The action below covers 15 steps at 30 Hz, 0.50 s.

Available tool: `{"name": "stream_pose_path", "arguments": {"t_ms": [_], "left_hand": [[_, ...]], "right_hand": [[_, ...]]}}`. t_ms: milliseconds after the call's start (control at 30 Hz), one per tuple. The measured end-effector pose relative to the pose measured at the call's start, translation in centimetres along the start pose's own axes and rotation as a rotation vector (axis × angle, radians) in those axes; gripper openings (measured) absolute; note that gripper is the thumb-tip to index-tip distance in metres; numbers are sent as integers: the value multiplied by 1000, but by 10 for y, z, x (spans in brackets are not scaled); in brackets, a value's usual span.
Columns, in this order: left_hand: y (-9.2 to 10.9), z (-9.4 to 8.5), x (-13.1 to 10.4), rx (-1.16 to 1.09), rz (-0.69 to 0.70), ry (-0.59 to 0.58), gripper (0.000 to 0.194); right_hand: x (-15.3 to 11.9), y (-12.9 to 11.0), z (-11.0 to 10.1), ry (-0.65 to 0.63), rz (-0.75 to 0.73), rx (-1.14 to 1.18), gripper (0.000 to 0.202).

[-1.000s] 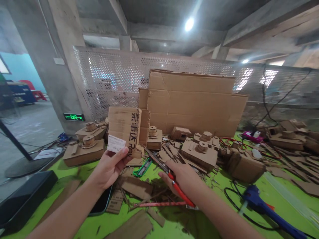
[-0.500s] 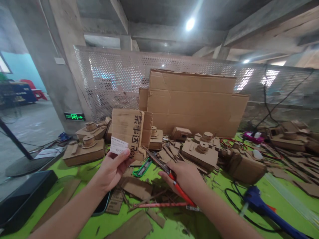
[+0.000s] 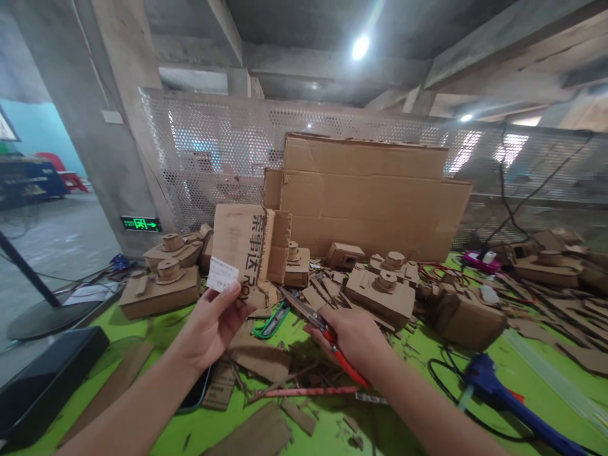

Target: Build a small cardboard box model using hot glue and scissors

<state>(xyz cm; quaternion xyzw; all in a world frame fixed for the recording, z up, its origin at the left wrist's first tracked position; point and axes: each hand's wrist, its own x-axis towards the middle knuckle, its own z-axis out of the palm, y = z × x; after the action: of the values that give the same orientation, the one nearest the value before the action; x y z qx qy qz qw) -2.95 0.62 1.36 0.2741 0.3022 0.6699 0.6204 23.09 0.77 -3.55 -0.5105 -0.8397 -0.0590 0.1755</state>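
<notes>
My left hand (image 3: 213,326) pinches the lower edge of a cardboard piece (image 3: 235,237) with black printing and a white label (image 3: 223,275). A folded flap stands along the piece's right side. My right hand (image 3: 349,339) is closed around red-handled scissors (image 3: 349,366), whose blades point up and left to just beside the lower right corner of the cardboard. Whether the blades touch it is hard to tell. Under and between the hands, a green utility knife (image 3: 273,321) lies among cardboard scraps (image 3: 261,358).
Cardboard camera-like models (image 3: 380,294) stand behind the hands and at the left. A big cardboard sheet (image 3: 365,209) leans against the mesh screen (image 3: 218,139). A blue glue gun (image 3: 498,392) with its cable lies right, a black case (image 3: 57,380) left.
The cardboard piece has tilted and turned slightly in my left hand, its printed face shifting left. The scissors have moved a little, with their blades still near its lower right corner.
</notes>
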Motion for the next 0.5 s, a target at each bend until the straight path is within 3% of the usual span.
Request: {"name": "stream_pose_path", "arguments": {"t_ms": [100, 333, 500], "left_hand": [[4, -1, 3, -69, 3, -19, 20], [-7, -2, 1, -19, -51, -94, 25], [-14, -5, 2, -20, -61, -108, 28]], "right_hand": [[2, 3, 0, 2, 57, 72, 47], [-1, -6, -2, 82, 211, 688, 38], [-5, -18, -12, 25, 166, 706, 37]]}}
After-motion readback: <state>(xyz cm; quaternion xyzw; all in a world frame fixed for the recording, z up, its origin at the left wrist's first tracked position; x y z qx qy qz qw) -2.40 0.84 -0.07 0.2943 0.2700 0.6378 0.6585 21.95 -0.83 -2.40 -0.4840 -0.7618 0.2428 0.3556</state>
